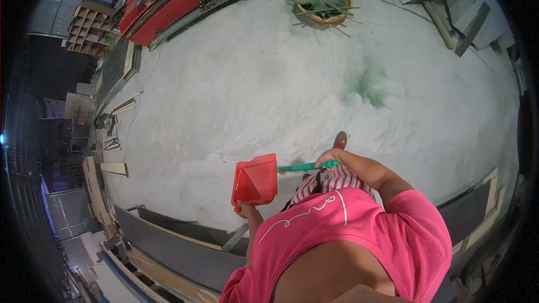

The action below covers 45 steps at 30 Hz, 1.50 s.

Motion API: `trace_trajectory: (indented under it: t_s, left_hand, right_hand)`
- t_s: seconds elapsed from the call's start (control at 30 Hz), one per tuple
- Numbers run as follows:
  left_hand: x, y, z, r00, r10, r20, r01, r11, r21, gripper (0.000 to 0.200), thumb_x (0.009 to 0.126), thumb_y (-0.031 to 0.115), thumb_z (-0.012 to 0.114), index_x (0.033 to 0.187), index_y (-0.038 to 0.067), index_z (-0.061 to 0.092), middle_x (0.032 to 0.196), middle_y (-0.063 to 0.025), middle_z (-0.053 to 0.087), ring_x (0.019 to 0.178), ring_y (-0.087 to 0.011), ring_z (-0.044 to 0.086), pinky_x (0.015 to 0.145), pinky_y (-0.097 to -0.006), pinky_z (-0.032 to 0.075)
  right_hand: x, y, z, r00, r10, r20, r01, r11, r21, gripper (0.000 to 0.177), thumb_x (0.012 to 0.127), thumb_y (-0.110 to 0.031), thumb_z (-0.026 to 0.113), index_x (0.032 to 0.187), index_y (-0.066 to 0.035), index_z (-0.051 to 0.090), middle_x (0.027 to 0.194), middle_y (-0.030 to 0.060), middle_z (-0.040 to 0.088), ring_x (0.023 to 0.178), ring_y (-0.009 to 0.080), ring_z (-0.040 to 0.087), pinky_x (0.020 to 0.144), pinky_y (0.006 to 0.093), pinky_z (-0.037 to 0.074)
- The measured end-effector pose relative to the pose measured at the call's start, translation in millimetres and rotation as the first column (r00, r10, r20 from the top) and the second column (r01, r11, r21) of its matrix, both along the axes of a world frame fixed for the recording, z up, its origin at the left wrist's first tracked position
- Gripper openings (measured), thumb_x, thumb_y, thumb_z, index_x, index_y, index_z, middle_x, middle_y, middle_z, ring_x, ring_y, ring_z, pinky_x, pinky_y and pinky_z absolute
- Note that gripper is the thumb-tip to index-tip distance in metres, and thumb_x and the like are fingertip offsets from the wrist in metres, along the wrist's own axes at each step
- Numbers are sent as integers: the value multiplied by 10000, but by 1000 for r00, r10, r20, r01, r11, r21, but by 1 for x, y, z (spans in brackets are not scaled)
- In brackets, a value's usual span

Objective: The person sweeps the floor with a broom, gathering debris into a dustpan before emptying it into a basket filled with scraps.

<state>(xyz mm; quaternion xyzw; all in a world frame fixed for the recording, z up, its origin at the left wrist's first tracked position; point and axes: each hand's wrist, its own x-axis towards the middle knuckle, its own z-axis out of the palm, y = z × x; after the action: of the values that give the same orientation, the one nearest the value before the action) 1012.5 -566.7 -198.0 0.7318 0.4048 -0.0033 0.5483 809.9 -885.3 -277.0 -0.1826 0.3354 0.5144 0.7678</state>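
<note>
My left hand (pixel 245 209) is closed around the near end of a red dustpan (pixel 255 182), whose open side faces away from me. In front of my waist, my right hand (pixel 327 159) grips a slim green hand brush (pixel 297 167). The brush points left toward the dustpan, with a small gap between them. Its bristles are too small to make out clearly. Both tools are held above the pale concrete floor (pixel 224 90).
Green powder (pixel 368 87) stains the floor ahead. Beyond it stands an orange tub (pixel 331 18) heaped with green strips. Red metal beams (pixel 168 5) lie at the far left, wooden strips (pixel 124 105) at left, boards (pixel 168 241) near my left side, and planks (pixel 473 29) at far right.
</note>
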Motion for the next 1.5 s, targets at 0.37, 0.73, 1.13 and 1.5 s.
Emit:
trace_trajectory:
  t_s: [0.37,0.73,1.13,1.5]
  left_hand:
    - [-28,-56,3,984,4,180,14,995,-96,451,729,256,591,1096,83,393,1006,-114,501,796,-251,544,545,-341,481]
    - [-23,-120,15,990,-107,96,106,994,23,327,755,183,558,1006,38,408,971,-119,500,793,-257,535,582,-378,489]
    - [1,-171,11,945,-266,192,280,959,-49,378,752,210,557,1039,23,398,982,-130,499,799,-269,525,614,-367,477]
    - [82,-208,20,982,-133,134,136,991,-9,418,744,215,562,1067,14,387,986,-149,494,776,-275,537,539,-355,489]
  right_hand:
    - [-81,-194,-17,924,-378,52,377,926,29,223,739,-288,496,703,-85,412,496,12,430,396,97,416,288,220,285]
    - [-196,-321,27,342,-940,22,889,315,-332,226,774,-231,489,869,-107,326,551,19,411,405,63,397,320,182,355]
    - [-161,-248,93,568,-740,359,785,355,-508,397,737,-142,468,1085,-153,278,580,22,375,410,101,396,337,244,363]
    - [12,-203,11,950,-188,250,211,975,-67,246,748,-213,475,973,-186,379,506,-10,374,387,94,378,322,229,344]
